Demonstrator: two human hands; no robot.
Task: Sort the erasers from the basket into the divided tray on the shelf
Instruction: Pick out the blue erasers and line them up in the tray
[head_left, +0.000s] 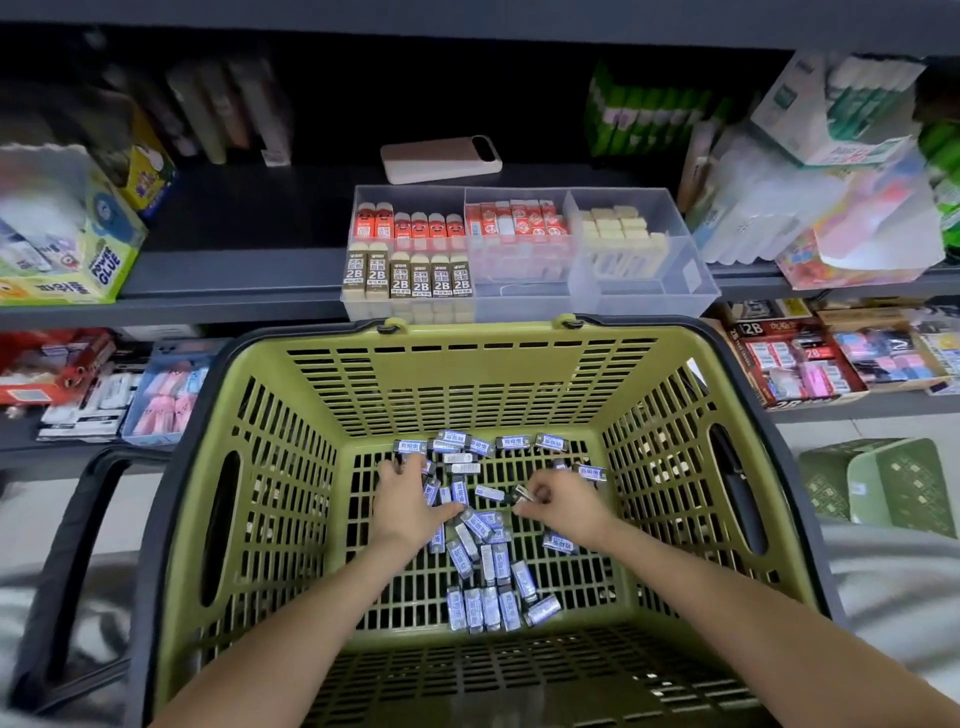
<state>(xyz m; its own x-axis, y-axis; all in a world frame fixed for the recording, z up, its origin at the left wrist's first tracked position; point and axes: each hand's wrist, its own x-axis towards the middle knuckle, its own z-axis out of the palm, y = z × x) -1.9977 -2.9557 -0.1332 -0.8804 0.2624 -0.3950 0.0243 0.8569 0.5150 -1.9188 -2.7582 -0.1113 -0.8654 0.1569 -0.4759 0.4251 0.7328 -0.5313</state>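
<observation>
Erasers (488, 605) in blue-and-white sleeves, strewn over the slatted floor of the green basket (467, 384); a row side by side near the front, a loose scatter along the far wall. Left hand (410, 499) palm down on the heap left of centre, fingertips bent onto several, thumb stretched out to the right; cannot tell whether any is gripped beneath. Right hand (563, 506) just beside it to the right, thumb and fingers pinching one dark eraser (521, 494). Beyond the basket, on the grey shelf (234, 270), the clear tray (693, 283): left compartment with red pieces (410, 226) behind and brown 2B pieces (410, 278) in front, middle compartment with red-and-white pieces (514, 221), right one with bare cream blocks (618, 228) towards the back. Behind the tray, a flat pink device (441, 158). Far left on the shelf, a glue box (67, 260).
</observation>
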